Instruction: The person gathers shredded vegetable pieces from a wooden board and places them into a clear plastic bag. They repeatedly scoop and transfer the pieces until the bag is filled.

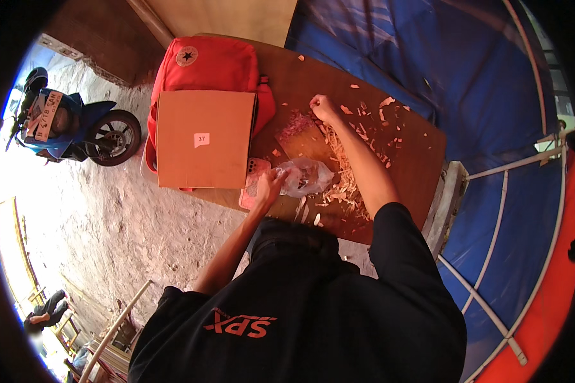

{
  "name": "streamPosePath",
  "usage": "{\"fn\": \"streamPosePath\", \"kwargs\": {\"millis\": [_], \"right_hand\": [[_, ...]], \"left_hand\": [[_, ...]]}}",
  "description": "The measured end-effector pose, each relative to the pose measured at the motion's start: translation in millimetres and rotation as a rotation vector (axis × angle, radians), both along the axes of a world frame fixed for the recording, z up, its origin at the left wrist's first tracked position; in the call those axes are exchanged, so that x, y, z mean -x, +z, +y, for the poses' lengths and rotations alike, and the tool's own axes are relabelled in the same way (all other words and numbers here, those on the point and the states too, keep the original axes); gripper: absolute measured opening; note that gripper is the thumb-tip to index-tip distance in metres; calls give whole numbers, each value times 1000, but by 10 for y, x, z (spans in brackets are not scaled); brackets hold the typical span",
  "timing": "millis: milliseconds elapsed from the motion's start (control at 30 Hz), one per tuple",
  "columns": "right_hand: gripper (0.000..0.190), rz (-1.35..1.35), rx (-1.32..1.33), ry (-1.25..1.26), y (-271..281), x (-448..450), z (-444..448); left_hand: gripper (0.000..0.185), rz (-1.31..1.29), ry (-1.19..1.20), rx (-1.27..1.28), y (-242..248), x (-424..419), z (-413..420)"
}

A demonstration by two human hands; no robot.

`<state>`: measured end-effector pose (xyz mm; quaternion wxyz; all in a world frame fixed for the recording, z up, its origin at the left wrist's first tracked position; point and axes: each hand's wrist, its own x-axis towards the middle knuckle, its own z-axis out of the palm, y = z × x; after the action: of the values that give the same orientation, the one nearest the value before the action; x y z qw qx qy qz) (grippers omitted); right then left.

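Note:
My left hand [270,185] grips the edge of a clear plastic bag [309,178] near the front of the brown table [412,158]. Farther out, my right hand [324,108] has its fingers curled together above the tabletop; whether something small is pinched in them is too small to tell. Below that hand lies a light-brown flat board [311,143], with a heap of finely cut pinkish-purple bits [297,124] at its far end. Pale shavings or peelings [347,177] are strewn under and beside my right forearm. A phone in a pink case [255,184] lies beside my left hand.
A cardboard box [203,143] with a small label rests against a red backpack [211,62] on the table's left. Blue tarpaulin [460,72] and pale poles [503,186] border the right. A motorbike [67,124] stands left; a person [48,313] is at lower left.

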<state>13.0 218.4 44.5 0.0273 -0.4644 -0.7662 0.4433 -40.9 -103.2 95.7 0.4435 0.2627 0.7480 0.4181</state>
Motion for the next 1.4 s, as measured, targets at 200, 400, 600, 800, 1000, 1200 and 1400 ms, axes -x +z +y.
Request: {"fn": "streamPosePath", "kwargs": {"millis": [200,400,600,800,1000,1200,1400], "right_hand": [[15,-66,-339,320,-85,54,-116],[27,-132,-340,403,37,30,-114],[30,-51,-349,393,6,-4,-74],[30,-60,-361,329,-73,-50,-59],[32,-49,-351,346,-67,-77,-38],[34,-24,-404,397,-68,-91,-15],[40,-49,-440,375,-131,-94,4]], "left_hand": [[42,-109,58,-23,-1,-28,-5],[37,-162,56,-8,53,-58,35],[34,-169,53,-3,61,-59,51],[33,-198,49,11,23,-57,64],[33,-183,52,14,74,-61,51],[35,-193,66,1,34,-80,56],[37,-169,69,2,59,-79,57]]}}
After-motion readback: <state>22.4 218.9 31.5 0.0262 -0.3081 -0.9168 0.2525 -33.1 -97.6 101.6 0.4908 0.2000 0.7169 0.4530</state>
